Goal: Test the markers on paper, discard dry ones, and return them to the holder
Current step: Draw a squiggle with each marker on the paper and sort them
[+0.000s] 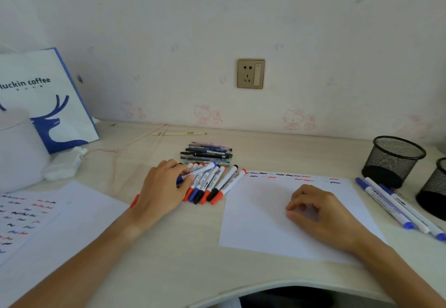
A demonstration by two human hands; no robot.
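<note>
A row of whiteboard markers (212,185) with red, blue and black caps lies mid-desk. My left hand (164,187) pinches a blue-capped marker (196,171) lying across the top of that row. My right hand (318,213) rests on a white paper sheet (255,223), fingers loosely curled and holding nothing. Short scribbles in black, blue and red run along the sheet's far edge. Three blue markers (398,206) lie at the right, beside two black mesh holders (392,160).
A pile of pens (207,153) lies behind the markers. Another scribbled sheet (36,213) sits at the left front, with a white-and-blue paper bag (48,100) and a crumpled tissue (62,165) behind it. A wall socket (251,73) is above the desk.
</note>
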